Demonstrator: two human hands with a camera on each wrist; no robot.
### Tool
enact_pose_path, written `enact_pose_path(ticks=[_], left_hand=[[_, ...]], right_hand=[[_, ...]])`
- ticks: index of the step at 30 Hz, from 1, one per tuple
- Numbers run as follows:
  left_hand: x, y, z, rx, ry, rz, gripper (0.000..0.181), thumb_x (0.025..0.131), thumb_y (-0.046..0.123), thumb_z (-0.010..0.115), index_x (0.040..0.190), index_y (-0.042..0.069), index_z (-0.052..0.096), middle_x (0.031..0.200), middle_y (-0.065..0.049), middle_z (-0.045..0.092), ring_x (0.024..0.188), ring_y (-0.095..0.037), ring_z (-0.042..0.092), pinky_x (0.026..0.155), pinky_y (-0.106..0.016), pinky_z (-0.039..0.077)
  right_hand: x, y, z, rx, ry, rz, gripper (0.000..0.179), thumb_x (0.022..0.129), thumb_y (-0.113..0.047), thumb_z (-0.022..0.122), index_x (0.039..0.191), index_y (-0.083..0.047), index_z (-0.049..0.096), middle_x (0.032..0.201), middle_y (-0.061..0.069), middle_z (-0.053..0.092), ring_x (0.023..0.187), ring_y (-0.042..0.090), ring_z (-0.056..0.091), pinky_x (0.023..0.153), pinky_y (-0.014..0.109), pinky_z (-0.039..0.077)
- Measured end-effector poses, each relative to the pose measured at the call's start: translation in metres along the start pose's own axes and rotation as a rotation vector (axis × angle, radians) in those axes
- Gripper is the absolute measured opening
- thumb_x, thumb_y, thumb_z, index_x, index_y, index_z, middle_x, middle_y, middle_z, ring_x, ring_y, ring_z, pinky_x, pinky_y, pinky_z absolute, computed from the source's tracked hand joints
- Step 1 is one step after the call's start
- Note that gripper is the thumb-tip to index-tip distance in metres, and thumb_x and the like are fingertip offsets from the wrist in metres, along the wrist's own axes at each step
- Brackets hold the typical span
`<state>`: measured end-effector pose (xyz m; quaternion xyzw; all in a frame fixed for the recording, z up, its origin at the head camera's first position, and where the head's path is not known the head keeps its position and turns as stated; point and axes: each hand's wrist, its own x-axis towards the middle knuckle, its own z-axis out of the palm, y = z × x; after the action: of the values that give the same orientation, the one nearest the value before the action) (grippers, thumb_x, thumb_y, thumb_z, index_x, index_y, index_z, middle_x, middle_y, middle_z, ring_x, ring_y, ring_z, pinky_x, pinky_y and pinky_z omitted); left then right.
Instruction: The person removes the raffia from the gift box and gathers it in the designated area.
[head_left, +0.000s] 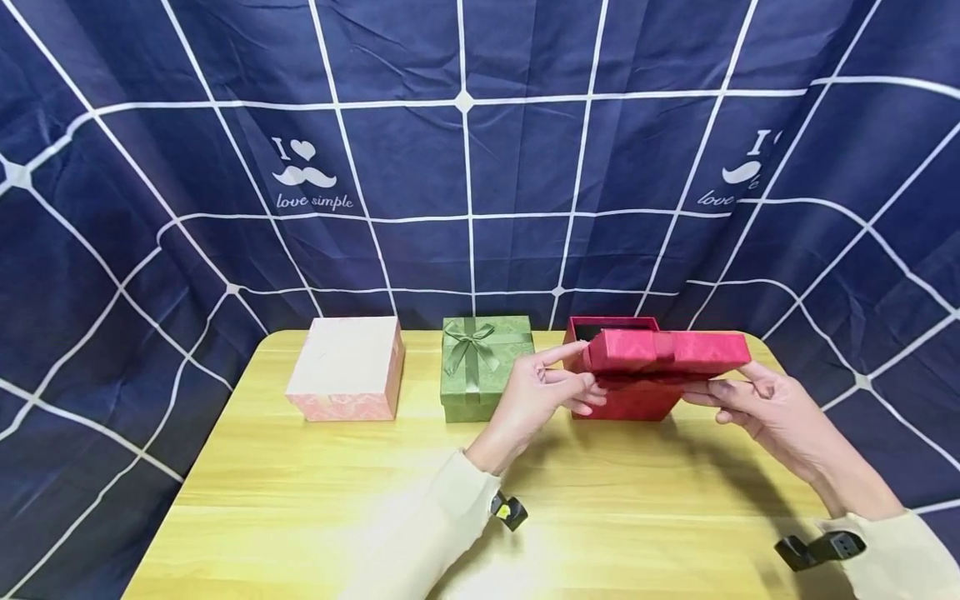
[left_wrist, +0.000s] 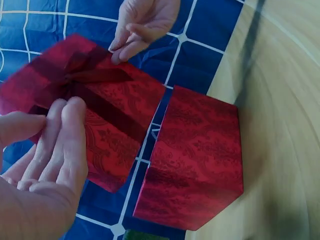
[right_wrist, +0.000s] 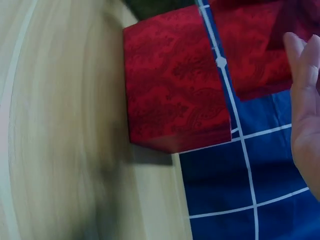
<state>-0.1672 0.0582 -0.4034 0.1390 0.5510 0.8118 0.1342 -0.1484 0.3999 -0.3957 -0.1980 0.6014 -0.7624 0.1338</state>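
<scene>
Both hands hold a red gift box lid point(head_left: 708, 352) with a ribbon bow, raised and tilted over the front of its box. My left hand point(head_left: 534, 390) grips the lid's left end, while my right hand point(head_left: 776, 410) pinches the right end from below. Beneath it the red box point(head_left: 626, 405) stands on the table, its dark inside partly showing behind the lid. A gap separates lid point(left_wrist: 112, 120) and box point(left_wrist: 195, 160) in the left wrist view. The right wrist view shows the patterned box side point(right_wrist: 175, 85) and part of the right hand point(right_wrist: 306, 110).
Left of the red box stands a green gift box point(head_left: 480, 367) with a bow, close to my left hand. Farther left is a pink box point(head_left: 345, 375) with a pale top. The wooden table point(head_left: 300, 500) ends at a dark blue curtain point(head_left: 405, 258) with white lines.
</scene>
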Motion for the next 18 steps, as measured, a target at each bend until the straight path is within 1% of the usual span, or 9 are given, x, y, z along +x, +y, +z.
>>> enact_pose_path(ticks=[2, 4, 6, 7, 9, 12, 14, 15, 18], left_hand=[[-0.0009, 0.0003, -0.0014, 0.014, -0.001, 0.004, 0.051, 0.099, -0.007, 0.074, 0.147, 0.01, 0.069, 0.097, -0.022, 0.08, 0.084, -0.037, 0.081, 0.089, -0.037, 0.063], [-0.0018, 0.0005, -0.0027, 0.024, 0.004, 0.006, 0.052, 0.098, -0.008, 0.073, 0.146, 0.011, 0.071, 0.098, -0.021, 0.08, 0.086, -0.046, 0.079, 0.099, -0.037, 0.059], [-0.0027, 0.0004, -0.0042, 0.045, 0.003, 0.009, 0.052, 0.098, -0.008, 0.073, 0.146, 0.011, 0.071, 0.098, -0.019, 0.081, 0.086, -0.049, 0.078, 0.104, -0.035, 0.056], [-0.0031, 0.0004, -0.0047, 0.056, 0.003, 0.012, 0.052, 0.097, -0.008, 0.072, 0.146, 0.011, 0.071, 0.098, -0.018, 0.081, 0.086, -0.049, 0.078, 0.104, -0.034, 0.056], [-0.004, 0.0001, -0.0054, 0.071, -0.002, 0.016, 0.054, 0.096, -0.01, 0.07, 0.145, 0.012, 0.072, 0.096, -0.016, 0.081, 0.084, -0.046, 0.078, 0.102, -0.034, 0.056], [-0.006, -0.0009, -0.0063, 0.088, -0.013, 0.025, 0.055, 0.094, -0.011, 0.066, 0.143, 0.013, 0.074, 0.092, -0.015, 0.081, 0.077, -0.033, 0.079, 0.096, -0.035, 0.06], [-0.0073, -0.0019, -0.0067, 0.087, -0.021, 0.034, 0.053, 0.095, -0.011, 0.063, 0.143, 0.01, 0.073, 0.091, -0.015, 0.081, 0.073, -0.026, 0.078, 0.09, -0.037, 0.062], [-0.0079, -0.0027, -0.007, 0.087, -0.025, 0.041, 0.05, 0.097, -0.01, 0.063, 0.142, 0.009, 0.073, 0.089, -0.016, 0.08, 0.073, -0.026, 0.077, 0.089, -0.037, 0.063], [-0.0101, -0.0037, -0.0069, 0.063, -0.04, 0.061, 0.038, 0.105, -0.003, 0.063, 0.142, 0.001, 0.071, 0.091, -0.018, 0.079, 0.079, -0.038, 0.078, 0.083, -0.041, 0.065]], right_hand=[[-0.0003, -0.0004, -0.0001, -0.001, -0.042, -0.022, 0.055, 0.113, 0.016, 0.031, 0.154, -0.006, 0.059, 0.135, 0.021, 0.072, 0.125, 0.027, 0.071, 0.087, 0.025, 0.06], [-0.0011, -0.0015, 0.0005, 0.012, -0.063, -0.03, 0.053, 0.113, 0.015, 0.03, 0.154, -0.002, 0.058, 0.137, 0.022, 0.071, 0.127, 0.028, 0.07, 0.089, 0.026, 0.06], [-0.0022, -0.0023, 0.0009, 0.028, -0.078, -0.038, 0.051, 0.113, 0.015, 0.029, 0.153, 0.0, 0.057, 0.138, 0.023, 0.07, 0.128, 0.03, 0.069, 0.091, 0.028, 0.06], [-0.0026, -0.0027, 0.0012, 0.059, -0.082, -0.04, 0.051, 0.113, 0.014, 0.028, 0.153, 0.001, 0.057, 0.14, 0.023, 0.069, 0.128, 0.032, 0.069, 0.092, 0.03, 0.061], [-0.0035, -0.0034, 0.0017, 0.105, -0.086, -0.043, 0.051, 0.113, 0.014, 0.027, 0.154, 0.002, 0.056, 0.142, 0.022, 0.069, 0.127, 0.034, 0.069, 0.092, 0.032, 0.061], [-0.0048, -0.0037, 0.0015, 0.178, -0.094, -0.039, 0.055, 0.113, 0.014, 0.024, 0.158, 0.0, 0.053, 0.145, 0.019, 0.067, 0.126, 0.034, 0.07, 0.092, 0.033, 0.062], [-0.0059, -0.004, 0.0014, 0.204, -0.098, -0.034, 0.059, 0.112, 0.014, 0.02, 0.159, -0.001, 0.052, 0.149, 0.015, 0.066, 0.124, 0.031, 0.072, 0.091, 0.033, 0.062], [-0.0065, -0.0041, 0.0014, 0.211, -0.103, -0.034, 0.061, 0.111, 0.014, 0.018, 0.159, -0.001, 0.052, 0.15, 0.013, 0.065, 0.123, 0.03, 0.073, 0.091, 0.034, 0.062], [-0.0079, -0.0045, 0.0014, 0.237, -0.125, -0.03, 0.06, 0.113, 0.008, 0.014, 0.16, 0.0, 0.051, 0.155, 0.01, 0.061, 0.122, 0.027, 0.072, 0.094, 0.036, 0.061]])
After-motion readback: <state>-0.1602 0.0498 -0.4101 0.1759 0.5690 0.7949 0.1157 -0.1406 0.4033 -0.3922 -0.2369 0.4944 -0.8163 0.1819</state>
